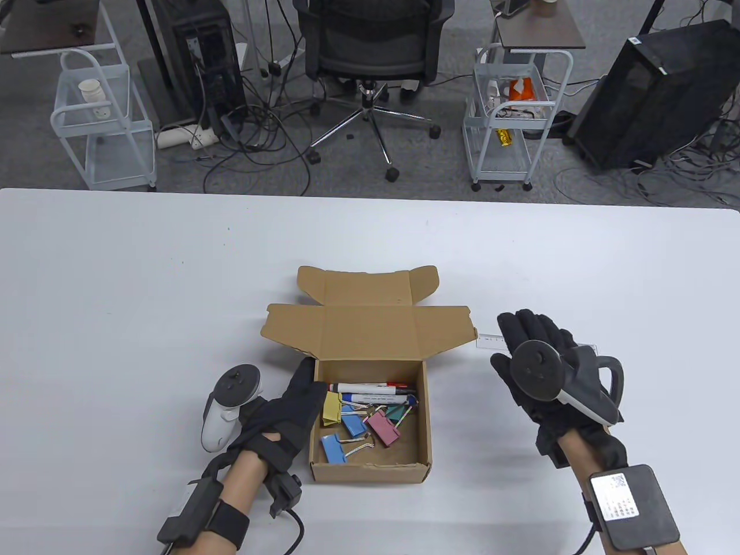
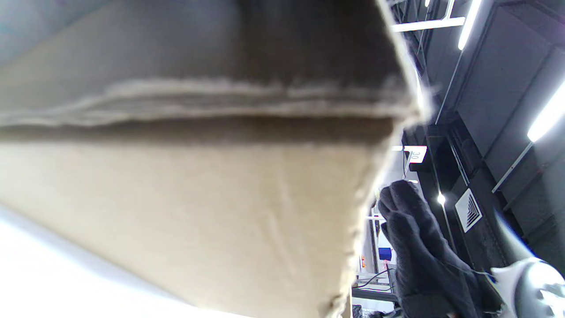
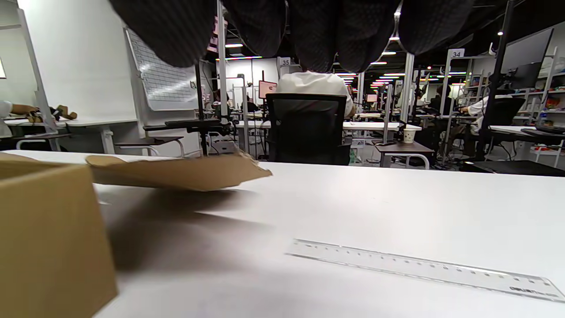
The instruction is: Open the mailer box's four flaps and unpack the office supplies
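Table view: brown cardboard mailer box (image 1: 370, 462) sat mid-table, flaps folded back toward 12 o'clock, markers and coloured binder clips (image 1: 381, 428) inside. Left hand (image 1: 292, 410) at box's 9 o'clock wall — fingers straight against it. Right hand (image 1: 535, 361) at 3 o'clock, fingers spread, holding nothing.

Left wrist view: cardboard wall filled frame.

Right wrist view: clear plastic ruler (image 3: 423, 268) lay flat on white table (image 3: 397, 198) — gloved fingers above, apart.

The brown mailer box (image 1: 370, 462) sits open on the white tabletop (image 1: 144, 289), lid flaps (image 1: 370, 329) spread back. Inside lie markers (image 1: 373, 393) and coloured binder clips (image 1: 358, 425). A clear ruler (image 3: 423, 269) lies flat to its right.
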